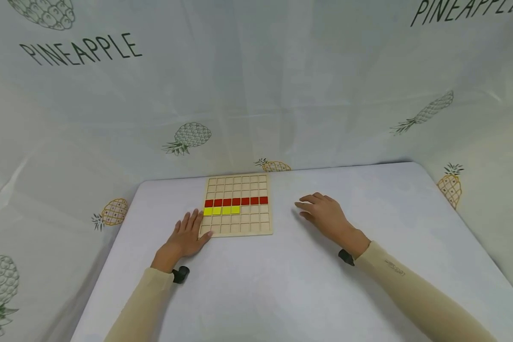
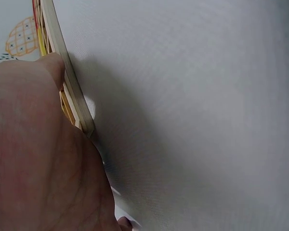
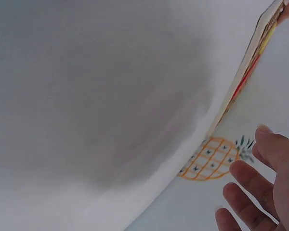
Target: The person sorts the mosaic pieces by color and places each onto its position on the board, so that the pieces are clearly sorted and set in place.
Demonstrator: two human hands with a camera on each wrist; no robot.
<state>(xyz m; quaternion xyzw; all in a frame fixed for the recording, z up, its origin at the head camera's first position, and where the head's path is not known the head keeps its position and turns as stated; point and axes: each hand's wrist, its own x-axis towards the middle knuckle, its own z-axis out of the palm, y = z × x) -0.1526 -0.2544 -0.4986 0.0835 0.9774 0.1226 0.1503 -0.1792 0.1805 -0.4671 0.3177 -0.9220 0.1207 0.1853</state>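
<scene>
A square wooden grid board (image 1: 256,227) lies near the far edge of the table. A full row of red tiles (image 1: 237,201) crosses it, and below that several yellow tiles (image 1: 222,210) fill the left part of a row. My left hand (image 1: 188,237) rests flat at the board's left side, fingers spread, thumb over the near left corner; the left wrist view has the thumb against the board's edge (image 2: 67,67). Right of the board my right hand (image 1: 325,216) hovers over the table, fingers loosely bent, holding nothing. The right wrist view confirms its fingers (image 3: 253,180) are apart.
The board stands on a white table (image 1: 256,289) with rounded far corners. Behind the table hangs a pale cloth (image 1: 248,85) printed with pineapples and lettering. Small dark devices (image 1: 181,274) are strapped under both wrists.
</scene>
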